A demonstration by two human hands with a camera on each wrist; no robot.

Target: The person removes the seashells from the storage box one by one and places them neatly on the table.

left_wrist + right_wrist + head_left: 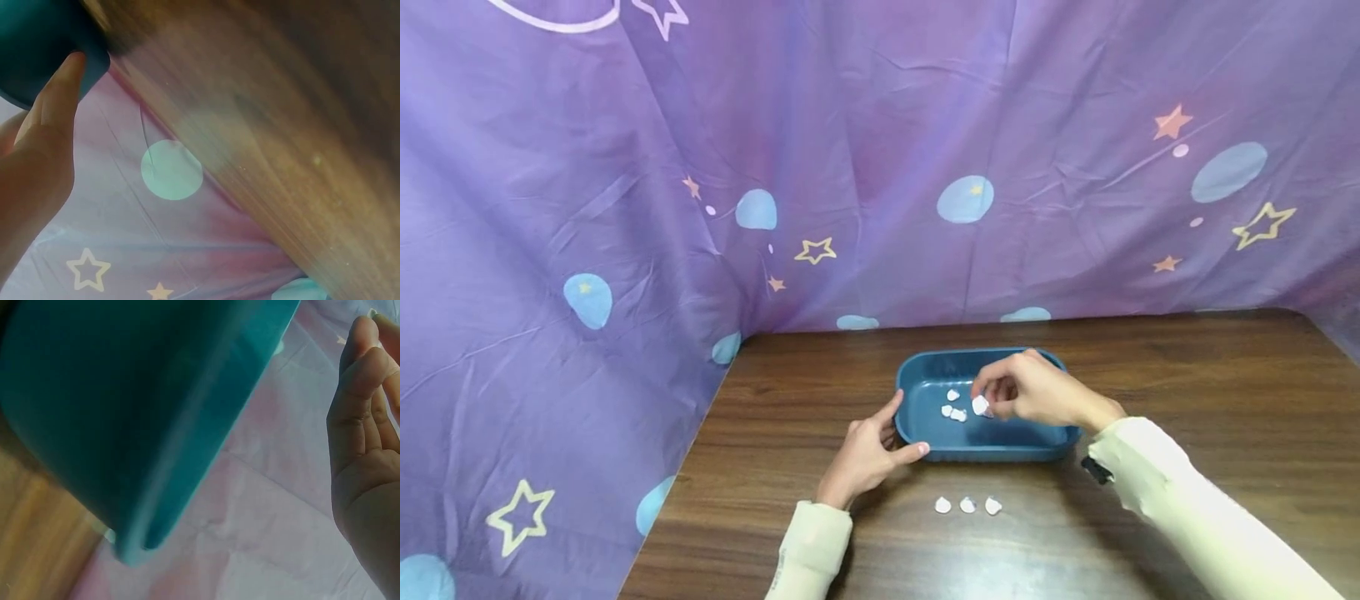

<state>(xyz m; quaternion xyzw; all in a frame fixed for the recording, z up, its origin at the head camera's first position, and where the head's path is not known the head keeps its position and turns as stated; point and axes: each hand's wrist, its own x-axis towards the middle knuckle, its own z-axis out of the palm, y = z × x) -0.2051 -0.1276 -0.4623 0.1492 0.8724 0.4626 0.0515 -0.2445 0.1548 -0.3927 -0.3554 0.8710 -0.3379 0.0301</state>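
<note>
While the left hand (868,450) spreads at the blue basin (1022,433), the right hand (1033,393) pinches a white piece (980,405)

As we look down from the head view, we find that piece over the basin's inside, held between thumb and fingertips; a pale patch (988,413) shows just under it, and we cannot tell whether that is another piece. The right hand and its wrist hide part of the basin's right end. Small white pieces (952,395) lie on the basin's floor to the left of that hand — two so close that their edges run together. On the wooden surface (790,400) in front of the basin, three similar pieces (967,505) sit in a row. The left hand is wide, thumb on the near rim and a finger at the left end; we see little of its other fingers. Its wrist view cuts the basin off at the corner; in the right wrist view the basin blurs, and the fingertips sit at the frame's edge — only a pale sliver (372,312) beside them.
</note>
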